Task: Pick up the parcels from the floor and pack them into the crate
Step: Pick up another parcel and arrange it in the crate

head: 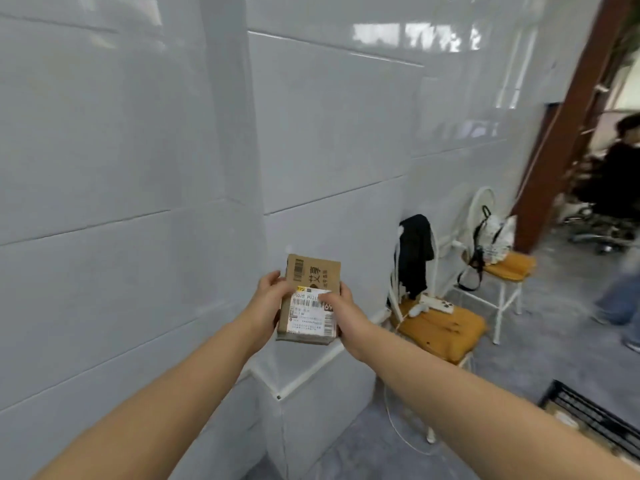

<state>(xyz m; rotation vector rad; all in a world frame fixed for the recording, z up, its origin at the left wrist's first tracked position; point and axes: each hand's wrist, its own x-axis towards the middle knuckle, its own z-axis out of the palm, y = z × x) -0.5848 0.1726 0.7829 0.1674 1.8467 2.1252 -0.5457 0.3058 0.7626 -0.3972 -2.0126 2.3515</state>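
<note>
A small brown cardboard parcel [309, 299] with a white shipping label and barcodes is held up in front of me, well above the floor. My left hand [268, 299] grips its left edge and my right hand [343, 311] grips its right edge, thumb on the label. A thinner grey packet seems to lie under the box in the same grip. The black plastic crate [595, 415] shows only as a corner at the lower right, with some cardboard inside.
White tiled walls fill the left and centre, with a low white ledge [311, 368] below the parcel. Two white chairs with yellow cushions [446, 327] [509, 268] stand to the right, holding a black garment and a bag. A person [620, 216] stands at the far right on grey floor.
</note>
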